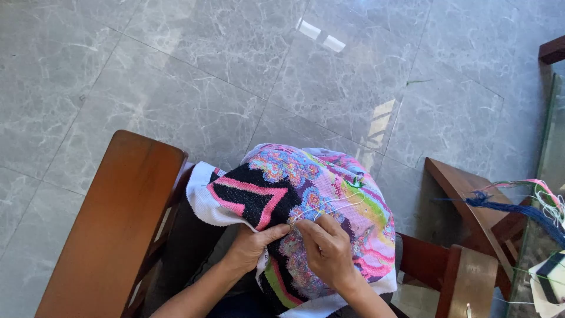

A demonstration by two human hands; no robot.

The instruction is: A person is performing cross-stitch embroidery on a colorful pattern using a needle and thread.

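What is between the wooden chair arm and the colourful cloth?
In the head view, only a dark strip of clothing lies between the chair arm and the cloth.

Both forearms are bare, no sleeves, rings or watch visible; dark trousers.

Grey marble floor tiles (247, 65), brown wooden armrest (118, 224), loose coloured threads (529, 203) over a glass tabletop edge (544, 194).

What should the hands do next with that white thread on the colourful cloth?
Probably the right hand should pull the white thread gently until its loose loop lies flat on the embroidered cloth. The loop curves slack above the fingers, while the left hand pinches the cloth beside it, holding it steady.
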